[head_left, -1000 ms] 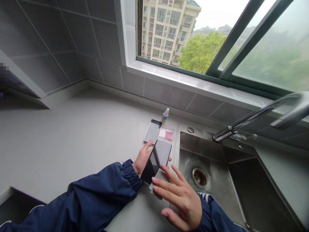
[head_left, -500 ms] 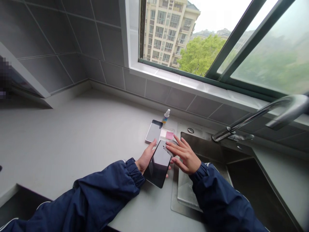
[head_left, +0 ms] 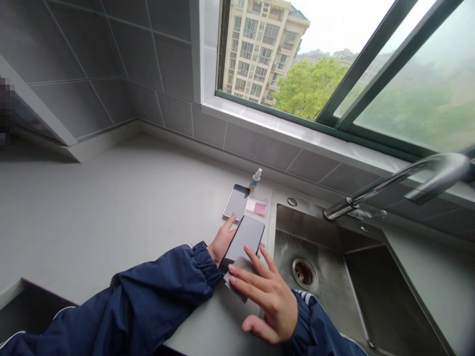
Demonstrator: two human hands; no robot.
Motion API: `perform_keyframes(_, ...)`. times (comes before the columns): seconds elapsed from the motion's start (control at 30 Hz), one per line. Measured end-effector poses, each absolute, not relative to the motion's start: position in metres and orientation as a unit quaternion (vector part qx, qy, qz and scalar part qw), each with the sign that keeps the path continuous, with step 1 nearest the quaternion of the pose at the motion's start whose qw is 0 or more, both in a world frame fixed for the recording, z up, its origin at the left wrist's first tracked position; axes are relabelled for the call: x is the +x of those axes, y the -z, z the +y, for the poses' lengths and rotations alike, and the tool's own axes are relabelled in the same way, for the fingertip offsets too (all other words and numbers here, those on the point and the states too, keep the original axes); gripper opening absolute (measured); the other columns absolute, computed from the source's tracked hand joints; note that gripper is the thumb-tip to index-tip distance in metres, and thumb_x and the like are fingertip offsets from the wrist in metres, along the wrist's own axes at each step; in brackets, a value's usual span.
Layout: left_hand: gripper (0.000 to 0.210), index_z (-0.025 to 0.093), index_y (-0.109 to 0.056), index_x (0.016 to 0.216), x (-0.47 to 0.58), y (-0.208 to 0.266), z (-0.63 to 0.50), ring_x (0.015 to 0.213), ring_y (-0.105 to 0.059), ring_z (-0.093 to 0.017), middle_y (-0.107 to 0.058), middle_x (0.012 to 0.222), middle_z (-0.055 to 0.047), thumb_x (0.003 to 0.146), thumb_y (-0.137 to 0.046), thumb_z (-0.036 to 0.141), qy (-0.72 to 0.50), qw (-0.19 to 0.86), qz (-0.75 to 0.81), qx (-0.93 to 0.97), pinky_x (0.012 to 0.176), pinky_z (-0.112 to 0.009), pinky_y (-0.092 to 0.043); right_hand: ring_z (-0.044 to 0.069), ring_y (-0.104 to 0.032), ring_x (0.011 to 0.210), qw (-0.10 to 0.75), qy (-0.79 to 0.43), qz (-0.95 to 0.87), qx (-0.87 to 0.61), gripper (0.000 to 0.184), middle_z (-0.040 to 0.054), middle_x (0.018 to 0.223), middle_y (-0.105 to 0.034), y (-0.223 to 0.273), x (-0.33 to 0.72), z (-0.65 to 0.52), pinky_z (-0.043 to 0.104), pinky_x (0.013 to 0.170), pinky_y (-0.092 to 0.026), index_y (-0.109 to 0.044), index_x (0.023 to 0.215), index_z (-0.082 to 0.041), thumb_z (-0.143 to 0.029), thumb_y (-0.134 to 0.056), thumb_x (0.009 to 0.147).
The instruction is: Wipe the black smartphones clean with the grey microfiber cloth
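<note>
A dark-edged smartphone lies in my left hand, its screen facing up and the thumb along its left edge. My right hand presses a thin grey cloth over the lower end of the screen. Its fingers are stretched long and the thumb stands apart from them. The cloth is partly hidden beneath the fingers. Just beyond the held phone, a second phone rests on the counter. Beside that one are a clear case with a pink piece and a small white-capped spray bottle.
The pale counter stretches left to the tiled wall. On the right is a steel sink with a drain, and a chrome faucet arches over it. A window is above the back edge.
My right hand has slid the cloth down the phone screen, from its upper end toward my body. The left hand keeps hold of the phone. More of the sink shows now.
</note>
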State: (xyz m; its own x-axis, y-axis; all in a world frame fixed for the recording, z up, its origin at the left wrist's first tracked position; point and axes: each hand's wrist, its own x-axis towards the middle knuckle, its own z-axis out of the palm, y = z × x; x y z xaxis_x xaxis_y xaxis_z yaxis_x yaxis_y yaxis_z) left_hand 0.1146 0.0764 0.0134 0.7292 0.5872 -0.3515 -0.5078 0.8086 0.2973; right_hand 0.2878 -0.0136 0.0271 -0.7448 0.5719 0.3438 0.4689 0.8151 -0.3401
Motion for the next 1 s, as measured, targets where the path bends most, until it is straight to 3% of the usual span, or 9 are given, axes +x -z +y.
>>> perform_keyframes(0.13,0.078,0.007,-0.064,0.116,0.115,-0.012,0.078,0.056,-0.061,-0.021,-0.068,0.069,-0.011,0.087,-0.033,0.073,-0.248,0.944,0.197,0.093,0.056,-0.03,-0.045,0.037,-0.018,0.147,0.219,-0.124,-0.928,-0.273,0.067,0.004,0.141,-0.055,-0.023,0.288,-0.01,0.062,0.118,-0.001,-0.044,0.145,-0.023,-0.065,-0.033,0.094)
perform_keyframes(0.27,0.071,0.009,-0.064,0.116,0.119,-0.012,0.076,0.041,-0.05,-0.012,-0.059,0.053,-0.002,0.087,-0.04,0.07,-0.213,0.964,0.139,0.071,0.044,-0.023,-0.036,0.037,-0.012,0.148,0.197,-0.088,-0.92,-0.326,0.061,0.0035,0.148,-0.046,-0.014,0.303,0.003,0.061,0.118,-0.003,-0.039,0.148,-0.022,-0.056,-0.036,0.097)
perform_keyframes(0.4,0.071,0.015,-0.058,0.124,0.121,-0.015,0.072,0.06,-0.065,-0.021,-0.069,0.076,-0.008,0.088,-0.035,0.071,-0.166,0.968,0.146,0.12,0.061,-0.033,-0.05,0.037,-0.007,0.149,0.211,-0.023,-0.866,-0.453,0.054,0.0057,0.153,-0.039,-0.005,0.324,0.017,0.065,0.115,-0.009,-0.031,0.151,-0.023,-0.039,-0.037,0.1)
perform_keyframes(0.5,0.075,0.019,-0.055,0.129,0.12,-0.017,0.071,0.07,-0.069,-0.029,-0.071,0.091,-0.013,0.085,-0.03,0.076,-0.137,0.962,0.167,0.168,0.065,-0.042,-0.051,0.037,-0.005,0.149,0.22,-0.017,-0.835,-0.504,0.054,0.0066,0.154,-0.038,-0.001,0.33,0.02,0.068,0.112,-0.014,-0.026,0.153,-0.025,-0.035,-0.034,0.101)
perform_keyframes(0.63,0.078,0.017,-0.057,0.127,0.121,-0.014,0.072,0.067,-0.068,-0.026,-0.071,0.086,-0.012,0.083,-0.035,0.077,-0.151,0.962,0.169,0.153,0.065,-0.037,-0.051,0.037,-0.004,0.149,0.212,-0.022,-0.845,-0.49,0.058,0.0078,0.155,-0.035,-0.002,0.318,0.014,0.067,0.113,-0.012,-0.024,0.154,-0.023,-0.038,-0.038,0.099)
perform_keyframes(0.8,0.078,0.009,-0.061,0.124,0.121,-0.006,0.073,0.049,-0.056,-0.015,-0.066,0.064,-0.006,0.085,-0.039,0.073,-0.213,0.959,0.166,0.092,0.053,-0.024,-0.041,0.038,-0.007,0.148,0.171,-0.048,-0.899,-0.4,0.066,0.007,0.154,-0.037,-0.011,0.292,-0.005,0.061,0.118,0.001,-0.031,0.151,-0.018,-0.049,-0.047,0.095)
perform_keyframes(0.87,0.085,0.008,-0.06,0.126,0.12,-0.003,0.074,0.049,-0.056,-0.015,-0.069,0.069,-0.008,0.082,-0.038,0.077,-0.21,0.958,0.17,0.096,0.052,-0.025,-0.04,0.039,-0.01,0.148,0.174,-0.061,-0.917,-0.354,0.07,0.0062,0.153,-0.038,-0.016,0.285,-0.012,0.061,0.118,0.004,-0.035,0.149,-0.016,-0.055,-0.05,0.093)
perform_keyframes(1.0,0.098,0.01,-0.054,0.134,0.118,-0.003,0.075,0.074,-0.067,-0.027,-0.071,0.102,-0.019,0.077,-0.029,0.085,-0.224,0.947,0.193,0.125,0.069,-0.035,-0.047,0.039,-0.014,0.147,0.182,-0.08,-0.939,-0.282,0.074,0.0032,0.151,-0.041,-0.024,0.28,-0.019,0.061,0.118,0.007,-0.04,0.146,-0.016,-0.062,-0.052,0.09)
